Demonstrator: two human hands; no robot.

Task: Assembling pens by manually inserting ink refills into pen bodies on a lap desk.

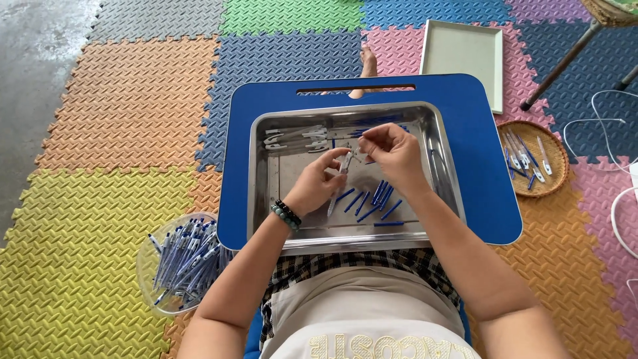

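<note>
My left hand [320,181] holds a clear pen barrel [339,186] upright over a steel tray [444,173]. My right hand [392,151] pinches a small part at the barrel's top end. The tray rests on a blue lap desk [478,133]. Several loose blue pen pieces [375,199] lie in the tray under my hands. A few white pen parts [296,138] lie at the tray's far left. A bead bracelet circles my left wrist.
A clear bowl [179,262] full of pens sits on the foam mat floor at my left. A wicker basket [531,158] with several pens sits at the right. A pale green tray [465,56], a stool leg [561,63] and white cables [618,133] lie beyond.
</note>
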